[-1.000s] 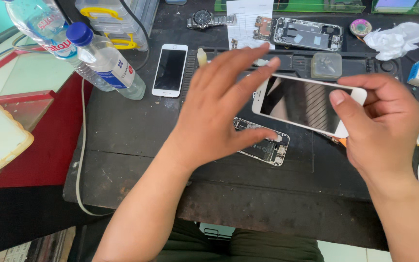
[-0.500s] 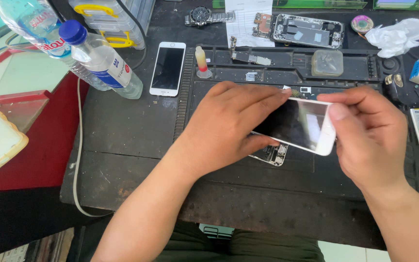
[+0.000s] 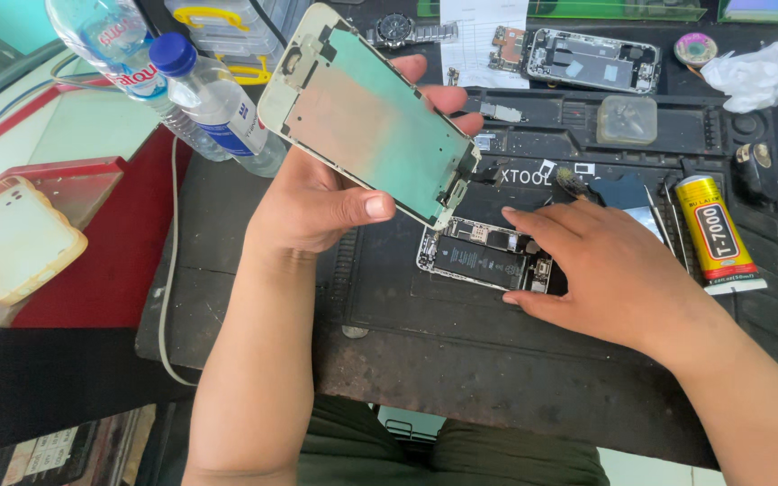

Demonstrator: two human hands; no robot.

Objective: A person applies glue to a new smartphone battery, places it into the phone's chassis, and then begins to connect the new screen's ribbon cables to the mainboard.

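Observation:
My left hand [image 3: 317, 202] grips a detached phone screen panel [image 3: 366, 112], lifted and tilted so its greenish metal back faces me, with a short flex cable hanging at its lower corner. Below it, an opened phone body [image 3: 483, 255] lies on the dark repair mat [image 3: 461, 315], its battery and circuit board exposed. My right hand [image 3: 601, 270] rests flat on the right end of that phone body, fingers spread, pressing it to the mat.
Two plastic water bottles [image 3: 200, 90] lie at the upper left. A yellow glue tube [image 3: 711, 232] is on the right. Another opened phone [image 3: 592, 58], a wristwatch [image 3: 402, 29], a white crumpled cloth [image 3: 758, 72] and a clear phone case [image 3: 11, 238] lie around.
The screen panel has been lifted off the phone body and swung up to the left in my left hand. My right hand let go of it and dropped onto the phone body.

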